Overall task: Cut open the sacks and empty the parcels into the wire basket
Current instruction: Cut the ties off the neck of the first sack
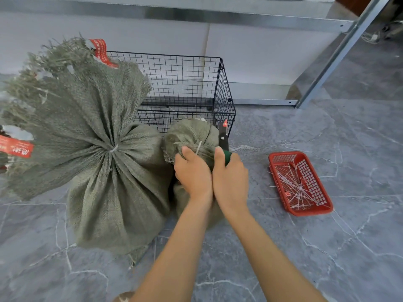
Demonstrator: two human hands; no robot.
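- My left hand (193, 173) grips the gathered neck of the small sack (192, 131), fingers (179, 163) curled round the cloth and thumb up beside the white tie (198, 147) that cinches it
- My right hand (231, 177) is closed round the green handle of the cutter (223, 138); its black head points up and away from me, just right of the sack's neck
- The two hands touch side by side over the small sack
- The small sack stands on the floor (327, 247), right in front of the basket (181, 79), near its front right corner
- The big sack (98, 171) stands just left of the small one, pressed against it, its neck tied with another white tie and its frayed mouth fanned out towards the left
- Red tags (101, 52) hang from the big sack's frayed edge
- The basket sits on the floor behind both sacks, against a pale wall
- A red tray (310, 212) lies on the floor well to my right, with loose white ties (298, 188) in it
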